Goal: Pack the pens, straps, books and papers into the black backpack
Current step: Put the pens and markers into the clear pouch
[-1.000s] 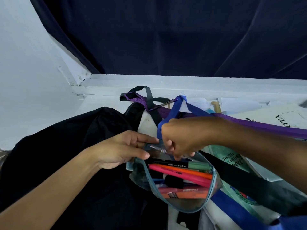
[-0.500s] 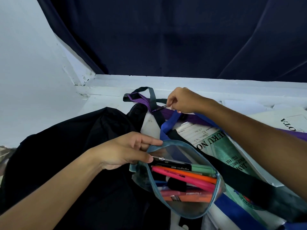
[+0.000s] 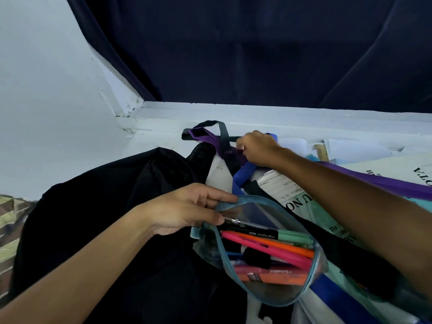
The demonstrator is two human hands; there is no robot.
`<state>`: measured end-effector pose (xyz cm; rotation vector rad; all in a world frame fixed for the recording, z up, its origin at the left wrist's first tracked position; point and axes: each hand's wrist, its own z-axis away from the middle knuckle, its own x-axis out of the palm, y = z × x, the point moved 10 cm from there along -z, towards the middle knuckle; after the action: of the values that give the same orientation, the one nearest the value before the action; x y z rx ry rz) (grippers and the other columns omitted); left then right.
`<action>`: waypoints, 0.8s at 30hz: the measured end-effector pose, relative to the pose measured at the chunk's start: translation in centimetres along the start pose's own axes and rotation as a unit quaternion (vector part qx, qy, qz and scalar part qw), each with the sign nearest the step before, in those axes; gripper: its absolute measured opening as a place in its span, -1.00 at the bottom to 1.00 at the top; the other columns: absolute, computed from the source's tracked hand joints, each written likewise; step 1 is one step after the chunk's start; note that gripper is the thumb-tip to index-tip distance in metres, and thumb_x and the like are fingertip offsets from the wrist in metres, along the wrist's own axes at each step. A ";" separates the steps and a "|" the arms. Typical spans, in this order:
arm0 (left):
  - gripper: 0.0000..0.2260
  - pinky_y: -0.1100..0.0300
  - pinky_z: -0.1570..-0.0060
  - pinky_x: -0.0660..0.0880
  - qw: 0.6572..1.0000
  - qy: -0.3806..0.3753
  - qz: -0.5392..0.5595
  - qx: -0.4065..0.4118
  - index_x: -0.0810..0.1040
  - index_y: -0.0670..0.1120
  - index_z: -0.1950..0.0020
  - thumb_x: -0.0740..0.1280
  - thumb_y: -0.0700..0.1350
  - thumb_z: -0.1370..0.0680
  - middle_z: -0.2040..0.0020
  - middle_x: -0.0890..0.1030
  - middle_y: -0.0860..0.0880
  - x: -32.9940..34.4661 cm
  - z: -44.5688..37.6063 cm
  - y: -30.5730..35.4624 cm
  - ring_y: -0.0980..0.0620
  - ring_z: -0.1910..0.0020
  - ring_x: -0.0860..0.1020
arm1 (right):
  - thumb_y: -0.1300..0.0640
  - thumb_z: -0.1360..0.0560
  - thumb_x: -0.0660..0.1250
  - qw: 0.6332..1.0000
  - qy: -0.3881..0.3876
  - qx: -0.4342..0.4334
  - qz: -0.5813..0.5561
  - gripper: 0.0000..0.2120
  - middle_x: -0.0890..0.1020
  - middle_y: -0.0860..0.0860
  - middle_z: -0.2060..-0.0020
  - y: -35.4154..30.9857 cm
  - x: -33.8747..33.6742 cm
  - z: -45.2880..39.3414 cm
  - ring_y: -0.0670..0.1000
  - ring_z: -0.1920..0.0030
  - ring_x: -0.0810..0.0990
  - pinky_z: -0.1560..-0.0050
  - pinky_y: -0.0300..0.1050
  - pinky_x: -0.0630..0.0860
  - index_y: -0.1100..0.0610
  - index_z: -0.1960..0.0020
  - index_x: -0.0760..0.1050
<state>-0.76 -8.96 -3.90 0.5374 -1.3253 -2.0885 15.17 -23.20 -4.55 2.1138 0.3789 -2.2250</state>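
Head view: the left hand (image 3: 187,211) pinches the rim of the clear pencil pouch (image 3: 261,251), full of pens, beside the black backpack (image 3: 105,230); the right hand (image 3: 259,148) grips the purple strap (image 3: 210,139) near the books (image 3: 289,190)

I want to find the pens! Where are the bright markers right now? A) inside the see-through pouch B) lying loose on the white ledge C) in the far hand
A: the pink and orange markers lie inside the see-through pouch, whose rim the left hand holds open.
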 end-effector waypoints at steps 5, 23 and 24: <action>-0.53 0.01 -0.18 0.46 1.000 0.003 -0.005 -0.007 0.50 -0.10 -0.34 0.36 -0.26 -0.42 -0.19 0.64 -0.15 0.2 0.1 0.1 -0.19 -0.23 0.55 | 0.31 -0.48 0.35 0.890 0.153 0.064 -0.425 -0.94 0.58 0.05 0.31 0.1 -9.5 5.0 -0.07 0.37 0.49 0.35 -0.19 0.42 0.18 0.11 0.54; -0.47 0.24 0.12 0.49 0.999 -0.017 -0.015 0.022 0.48 -0.25 -0.33 0.32 -0.40 -0.35 -0.17 0.62 -0.28 1.6 1.9 1.0 -0.06 -0.01 0.60 | 0.24 -0.40 0.46 0.969 -0.184 -0.063 -0.149 -0.93 0.65 0.04 0.30 -9.5 -5.8 19.1 -0.02 0.29 0.61 0.29 -0.15 0.47 0.17 0.23 0.60; -0.48 0.29 0.19 0.49 0.999 -0.017 -0.011 0.025 0.47 -0.26 -0.34 0.31 -0.46 -0.37 -0.18 0.62 -0.28 1.7 2.1 1.1 0.01 0.04 0.63 | 0.25 -0.38 0.46 0.972 -0.185 -0.073 -0.122 -0.88 0.63 0.05 0.33 -9.9 -5.5 19.5 0.02 0.32 0.58 0.31 -0.13 0.44 0.16 0.30 0.56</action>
<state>-3.00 -9.03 -2.08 0.5425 -1.4010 -2.0948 -5.51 -18.43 3.03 1.6074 0.7824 -2.5629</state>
